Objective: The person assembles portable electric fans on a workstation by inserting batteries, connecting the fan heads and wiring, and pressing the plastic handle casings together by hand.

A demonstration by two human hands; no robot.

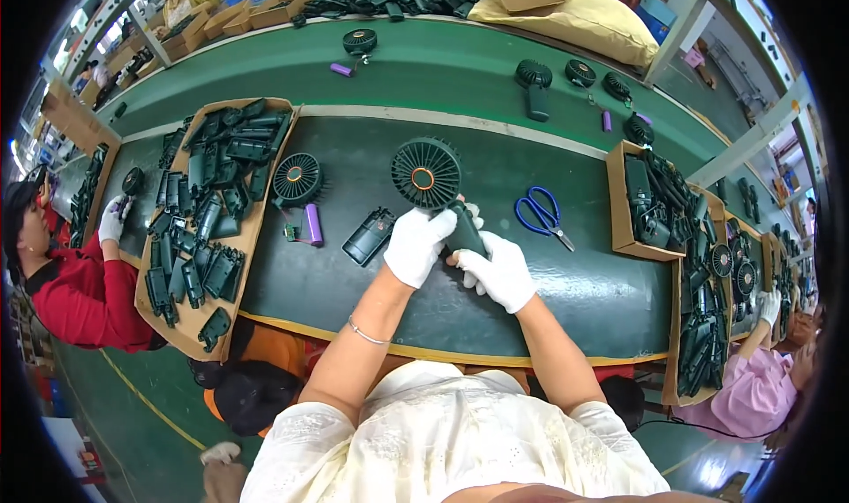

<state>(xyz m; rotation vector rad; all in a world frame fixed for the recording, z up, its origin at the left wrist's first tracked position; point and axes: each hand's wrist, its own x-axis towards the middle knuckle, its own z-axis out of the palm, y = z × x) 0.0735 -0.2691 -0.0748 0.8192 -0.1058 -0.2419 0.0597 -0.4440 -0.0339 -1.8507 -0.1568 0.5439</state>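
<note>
Both my gloved hands are closed around a dark green handheld fan (426,174), its round grille pointing away from me. My left hand (416,245) grips it where the head meets the handle. Lower down, my right hand (500,271) wraps the handle's end. Just left of my left hand lies a dark, hollow handle shell (369,236). Beyond that rest a fan head (299,179) and a purple battery cell (314,225) with a small green circuit board (290,231). Blue-handled scissors (539,213) lie to the right, apart from my right hand.
A cardboard tray (252,238) piled with dark shells borders my left. Boxes of parts (650,204) stand at right. Across the bench, a green conveyor belt (424,69) carries fans and purple cells. Co-workers sit on both sides, one in red (97,295), one in pink (743,383).
</note>
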